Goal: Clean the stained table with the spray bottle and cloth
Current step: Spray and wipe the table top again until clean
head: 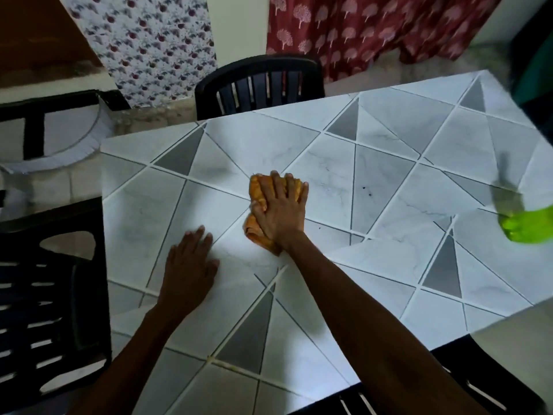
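My right hand [279,206] lies flat with straight fingers on a crumpled orange cloth [257,191], pressing it onto the table [389,181], which has a grey and white triangle pattern. Beside it, lower left, my left hand [190,265] rests flat on the tabletop, fingers spread and holding nothing. A few small dark specks [367,191] mark the surface to the right of the cloth. The spray bottle [522,217], with green liquid at its bottom, stands blurred at the table's right edge, far from both hands.
A black plastic chair [260,82] stands at the table's far side, another [51,292] at the left, and a third [466,390] at the near right. A glass-topped round table [68,130] sits at the far left. Patterned curtains [374,28] hang behind.
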The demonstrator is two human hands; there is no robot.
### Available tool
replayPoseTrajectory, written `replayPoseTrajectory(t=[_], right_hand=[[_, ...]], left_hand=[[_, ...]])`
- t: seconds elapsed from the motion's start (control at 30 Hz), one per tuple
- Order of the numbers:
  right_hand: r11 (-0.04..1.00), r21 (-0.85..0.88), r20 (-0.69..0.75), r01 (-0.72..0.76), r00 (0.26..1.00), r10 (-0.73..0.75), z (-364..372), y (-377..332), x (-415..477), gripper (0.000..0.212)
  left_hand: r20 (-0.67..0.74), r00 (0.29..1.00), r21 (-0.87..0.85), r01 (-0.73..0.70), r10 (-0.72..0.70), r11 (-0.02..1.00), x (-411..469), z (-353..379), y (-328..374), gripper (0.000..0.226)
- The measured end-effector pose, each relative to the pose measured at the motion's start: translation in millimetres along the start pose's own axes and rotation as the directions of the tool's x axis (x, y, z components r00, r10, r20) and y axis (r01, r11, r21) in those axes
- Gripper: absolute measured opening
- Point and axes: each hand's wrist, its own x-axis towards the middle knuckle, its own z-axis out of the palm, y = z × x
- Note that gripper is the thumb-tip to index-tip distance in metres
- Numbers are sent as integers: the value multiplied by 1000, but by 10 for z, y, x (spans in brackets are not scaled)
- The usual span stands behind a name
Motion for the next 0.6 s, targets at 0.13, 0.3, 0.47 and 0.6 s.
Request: replayPoseTrajectory(t=[0.13,0.3,0.47,0.6], right_hand=[[974,-8,-40,-226,973,225,-182,732,131,70],[905,-25,-4,-424,906,424,-323,1509,-48,77],[890,130,-13,-437,897,442,-137,1293,-920,78],[984,48,-22,-172,985,173,94,551,-1671,75]], left_hand=[[4,997,-5,-82,82,997,224,18,294,71],[19,1000,-2,-3,3,1000,332,54,548,74],[19,1000,9,-5,5,1000,303,5,537,77],[19,999,-16,-33,33,999,294,-21,505,72]])
